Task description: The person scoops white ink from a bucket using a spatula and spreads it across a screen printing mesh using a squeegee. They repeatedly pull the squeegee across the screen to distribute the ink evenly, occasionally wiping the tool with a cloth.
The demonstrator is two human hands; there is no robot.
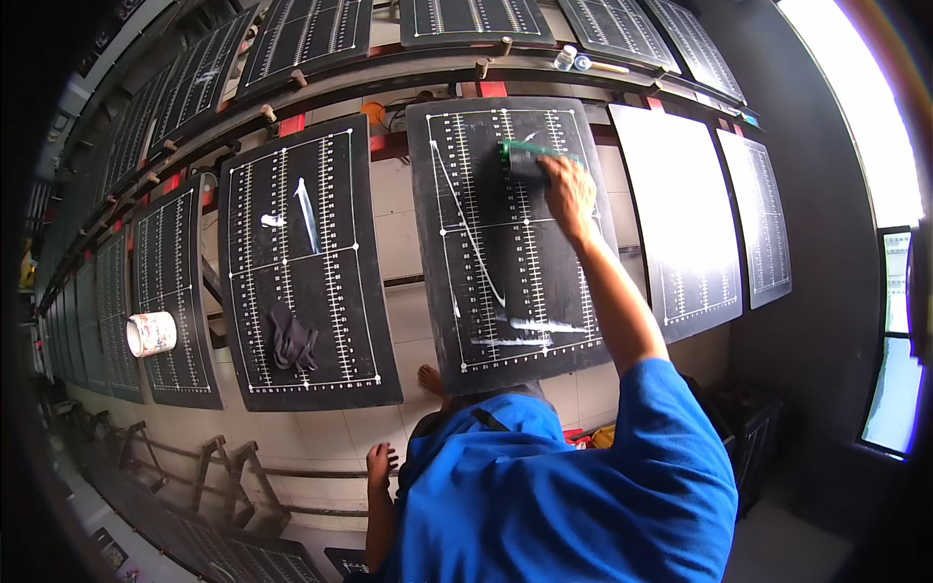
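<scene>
A green-edged dark tool [527,165] was gripped by the right hand [570,194] over the white-marked black board [564,267]; the left hand [381,462] was held well apart, fingers loosely spread.

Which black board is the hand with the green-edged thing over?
The board straight ahead of the blue shirt, with the longest slanting white streak. Only this one has the right hand over it.

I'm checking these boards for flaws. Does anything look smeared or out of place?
Yes: irregular white streaks cross the board beneath the right hand, cluttering its neat marked grid. The board to its left has white smears too, plus a crumpled dark glove or cloth lying on it.
</scene>
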